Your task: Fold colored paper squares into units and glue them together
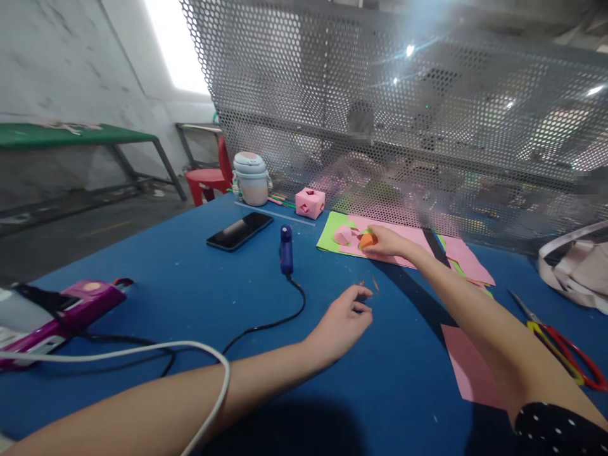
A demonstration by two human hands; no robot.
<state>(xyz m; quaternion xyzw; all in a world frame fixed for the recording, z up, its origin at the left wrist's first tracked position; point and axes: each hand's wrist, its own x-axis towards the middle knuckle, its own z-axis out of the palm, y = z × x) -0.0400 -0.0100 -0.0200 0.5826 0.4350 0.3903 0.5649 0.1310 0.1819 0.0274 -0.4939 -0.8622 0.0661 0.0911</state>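
My right hand (387, 242) reaches to the back of the blue table, its fingers closed round a small orange folded-paper piece (367, 240). That piece is at the pink paper sheets (408, 233), beside a round pink folded-paper piece (342, 235); whether it touches the sheets I cannot tell. A green sheet (327, 239) shows under the pink ones. Nearer to me, my left hand (339, 326) is low over the table, fingers loosely bent and apart, with nothing seen in them. Small orange paper scraps (375, 284) lie just beyond its fingertips.
A blue corded tool (286, 250), a phone (240, 231), a pink paper cube (310, 203) and a lidded cup (251, 180) stand or lie leftward. Scissors (553, 339) and a pink sheet (470, 367) are at right. A white cable (199, 345) crosses my left forearm. Perforated metal screen (380, 82) behind.
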